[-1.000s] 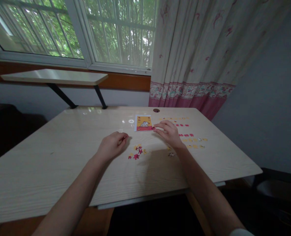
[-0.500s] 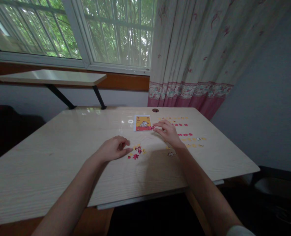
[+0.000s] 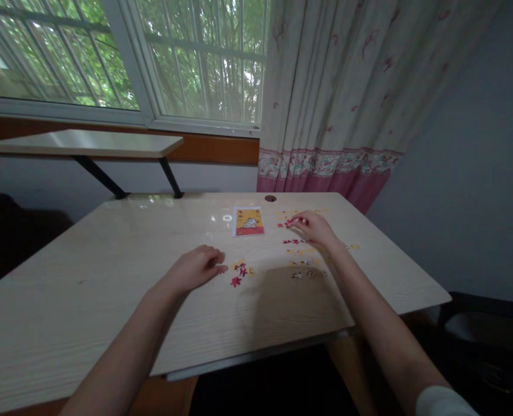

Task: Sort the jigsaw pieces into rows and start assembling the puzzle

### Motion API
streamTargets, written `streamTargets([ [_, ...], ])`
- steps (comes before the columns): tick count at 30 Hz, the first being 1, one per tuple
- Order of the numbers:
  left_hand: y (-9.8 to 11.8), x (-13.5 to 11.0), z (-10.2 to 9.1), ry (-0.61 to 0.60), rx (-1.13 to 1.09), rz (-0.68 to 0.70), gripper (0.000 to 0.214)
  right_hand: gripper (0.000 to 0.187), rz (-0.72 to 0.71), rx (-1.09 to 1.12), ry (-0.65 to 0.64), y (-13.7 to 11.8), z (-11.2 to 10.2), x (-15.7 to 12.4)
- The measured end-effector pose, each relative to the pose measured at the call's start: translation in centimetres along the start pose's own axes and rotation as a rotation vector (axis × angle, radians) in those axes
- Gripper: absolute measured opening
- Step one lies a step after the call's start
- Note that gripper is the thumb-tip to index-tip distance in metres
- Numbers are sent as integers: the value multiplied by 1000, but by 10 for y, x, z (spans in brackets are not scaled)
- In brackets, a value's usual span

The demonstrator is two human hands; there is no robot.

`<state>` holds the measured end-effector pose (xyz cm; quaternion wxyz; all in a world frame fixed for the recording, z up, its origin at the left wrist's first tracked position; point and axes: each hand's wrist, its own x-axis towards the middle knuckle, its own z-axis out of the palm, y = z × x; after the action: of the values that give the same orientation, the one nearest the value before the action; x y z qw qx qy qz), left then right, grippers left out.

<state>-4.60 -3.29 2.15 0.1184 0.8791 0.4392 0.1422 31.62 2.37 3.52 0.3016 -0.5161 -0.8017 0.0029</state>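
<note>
My left hand (image 3: 196, 267) rests on the light wooden table (image 3: 109, 271), fingers loosely curled, fingertips just left of a small cluster of red and yellow puzzle pieces (image 3: 241, 271). My right hand (image 3: 315, 228) reaches farther out, its fingers pinched on a red puzzle piece (image 3: 292, 221) among rows of loose pieces (image 3: 302, 263). A small orange picture card (image 3: 249, 222) lies flat to the left of my right hand.
A cable hole (image 3: 270, 198) sits at the table's far edge. A narrow shelf (image 3: 87, 143) on black brackets runs under the window. A pink-hemmed curtain (image 3: 326, 115) hangs behind. The table's right edge ends near a dark chair (image 3: 477, 329).
My right hand left the card's lower right corner and moved right to the rows of pieces. My left hand slid slightly toward the small cluster. The view tilted down a little.
</note>
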Motion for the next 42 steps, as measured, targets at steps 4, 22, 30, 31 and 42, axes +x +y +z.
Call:
streamTargets([
  [4, 1, 0, 1, 18, 40, 1, 30, 25, 226, -154, 24, 61, -22, -14],
  [22, -5, 0, 2, 28, -57, -10, 26, 29, 460, -240, -134, 158, -26, -42],
  [30, -4, 2, 4, 18, -84, 54, 16, 28, 486, -332, -165, 139, -30, -32],
  [31, -4, 3, 5, 19, -96, 62, 15, 30, 496, -354, -149, 132, -29, -29],
  [42, -6, 3, 8, 35, -104, 59, 11, 29, 41, -159, -118, -70, 23, 24],
])
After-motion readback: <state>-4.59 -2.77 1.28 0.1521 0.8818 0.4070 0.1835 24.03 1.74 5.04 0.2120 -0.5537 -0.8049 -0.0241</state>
